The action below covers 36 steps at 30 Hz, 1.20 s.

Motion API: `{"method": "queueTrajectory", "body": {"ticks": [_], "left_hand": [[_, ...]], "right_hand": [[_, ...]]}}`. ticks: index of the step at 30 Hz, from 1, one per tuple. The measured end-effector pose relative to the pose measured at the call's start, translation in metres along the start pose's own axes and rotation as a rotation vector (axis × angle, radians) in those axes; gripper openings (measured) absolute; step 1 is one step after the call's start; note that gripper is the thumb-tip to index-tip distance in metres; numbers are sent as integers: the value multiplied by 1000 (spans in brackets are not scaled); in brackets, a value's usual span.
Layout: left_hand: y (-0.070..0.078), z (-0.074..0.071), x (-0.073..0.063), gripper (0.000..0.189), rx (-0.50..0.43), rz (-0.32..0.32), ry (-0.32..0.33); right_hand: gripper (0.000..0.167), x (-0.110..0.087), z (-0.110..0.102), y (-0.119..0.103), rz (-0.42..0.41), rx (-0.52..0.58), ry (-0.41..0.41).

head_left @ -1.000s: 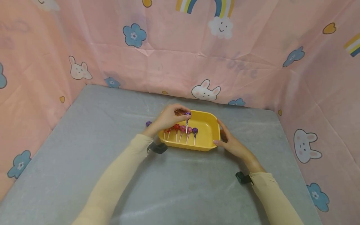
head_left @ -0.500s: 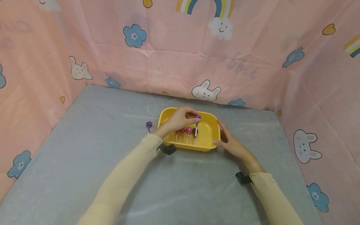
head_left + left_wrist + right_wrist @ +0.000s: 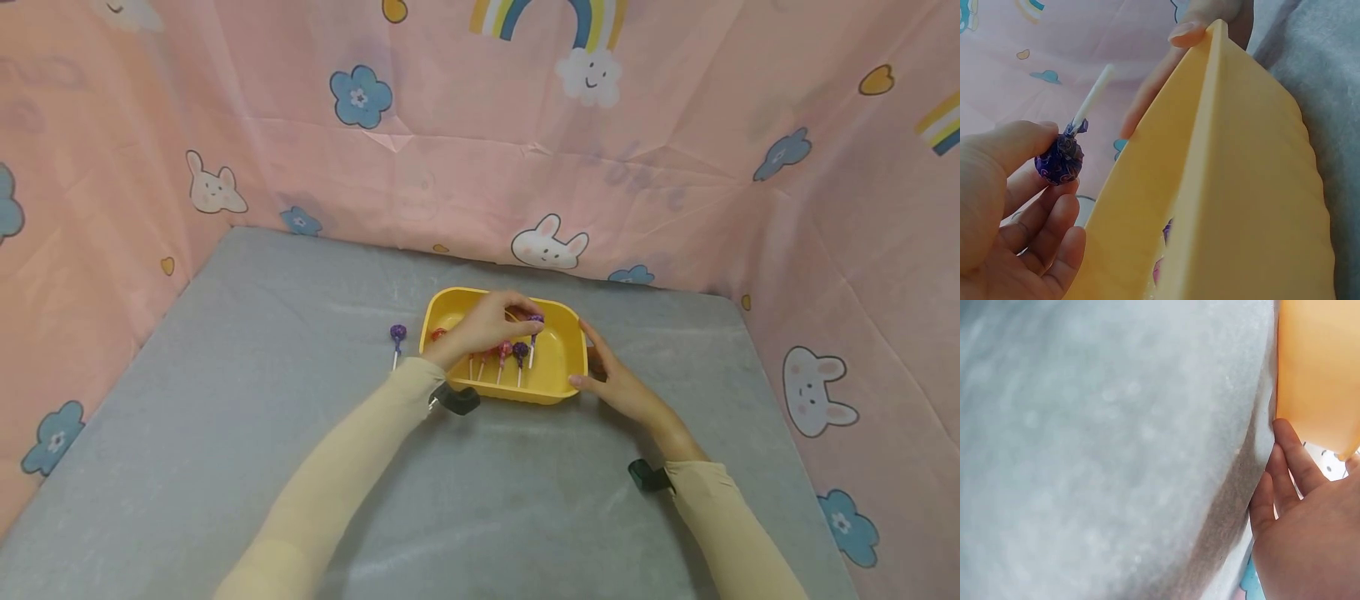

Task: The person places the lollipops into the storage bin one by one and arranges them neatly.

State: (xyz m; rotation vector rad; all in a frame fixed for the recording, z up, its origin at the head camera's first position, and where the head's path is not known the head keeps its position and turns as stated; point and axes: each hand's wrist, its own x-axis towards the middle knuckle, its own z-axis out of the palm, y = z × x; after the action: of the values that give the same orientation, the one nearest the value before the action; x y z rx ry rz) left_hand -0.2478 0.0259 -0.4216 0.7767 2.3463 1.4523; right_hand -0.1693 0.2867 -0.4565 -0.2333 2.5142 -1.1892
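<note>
Over the yellow plastic box (image 3: 558, 367), my left hand (image 3: 491, 323) pinches a purple-wrapped lollipop (image 3: 1060, 161) by its candy head. Its white stick points down into the box in the head view. Inside the box a row of lollipops stands or leans along the near side, among them a purple lollipop (image 3: 521, 352), a pink lollipop (image 3: 505, 350) and a red lollipop (image 3: 438, 334). My left forearm and hand cover part of that row. At the box's right end, my right hand (image 3: 622, 387) grips the wall, thumb at the rim and fingers along the outside.
Another purple lollipop (image 3: 397, 333) lies on the grey table cover (image 3: 480, 500), left of the box. A pink printed cloth (image 3: 450, 167) hangs behind the table and on both sides.
My left hand has moved rightward with the purple lollipop and lowered it toward the box floor. The lollipop on the table has come into fuller view. My right hand and the box stay put.
</note>
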Motion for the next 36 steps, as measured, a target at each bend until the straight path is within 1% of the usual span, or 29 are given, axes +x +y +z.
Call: {"method": "queueTrajectory", "body": {"ticks": [8,20,23,29,36], "left_hand": [[-1,6,3,27,-11,-8,-22],[-2,14,7,26,-8,14,-39],[-3,15,8,27,-6,4,-42],[-7,18,10,27,-15,-35,-54],[-10,21,12,25,25,-33,-58]], "right_hand": [[91,0,0,1,-5,10,-1],[92,0,0,0,3,7,3],[92,0,1,0,0,5,0],[92,0,1,1,-3,10,-3],[92,0,1,1,-10,11,-1]]}}
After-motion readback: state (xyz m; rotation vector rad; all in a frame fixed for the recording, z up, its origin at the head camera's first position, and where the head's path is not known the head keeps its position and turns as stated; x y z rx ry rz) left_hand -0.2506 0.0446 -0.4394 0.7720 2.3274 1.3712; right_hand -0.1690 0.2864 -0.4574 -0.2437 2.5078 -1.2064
